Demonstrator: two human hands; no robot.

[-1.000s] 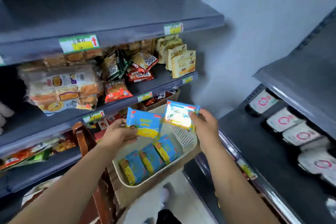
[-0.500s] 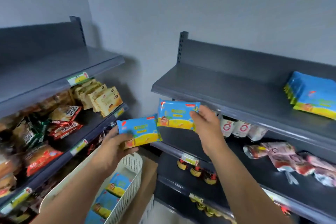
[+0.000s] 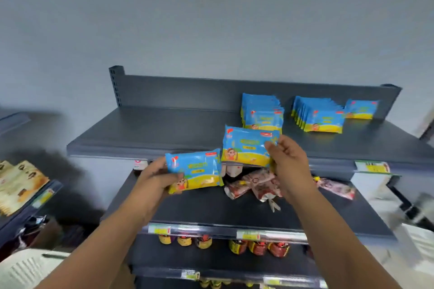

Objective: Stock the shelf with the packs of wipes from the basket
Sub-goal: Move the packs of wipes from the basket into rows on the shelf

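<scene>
Head view.

Left hand (image 3: 155, 178): grips a wipes pack (image 3: 195, 171) at its left end, thumb across the front, fingers curled behind. The pack is held in the air, tilted slightly, in front of the gap between the top shelf (image 3: 152, 129) and the middle shelf (image 3: 211, 206).

Right hand (image 3: 286, 162): pinches a second pack (image 3: 249, 145) by its right edge, between thumb and fingertips. This pack sits higher than the left one, level with the front lip of the top shelf. Its lower left corner overlaps the left pack's upper right corner; cannot tell whether they touch.

Top shelf, right half: a front-facing row of packs (image 3: 263, 115) directly behind the right-hand pack. A second row (image 3: 319, 117) stands to its right, apart from it. One single pack (image 3: 361, 109) leans against the back panel, just beside the second row. The left half of the shelf is bare grey metal.

Middle shelf: pink wrapped packets (image 3: 258, 185) lie loose behind the right wrist, one more further right. Price tags (image 3: 371, 166) sit on the shelf edges.

Lower shelf: a line of small jars (image 3: 258, 247), yellow and red labels.

Far left: another shelf unit with tan snack packs (image 3: 18, 183).

Lower left corner: part of a white ribbed basket (image 3: 28, 267); contents out of view.
</scene>
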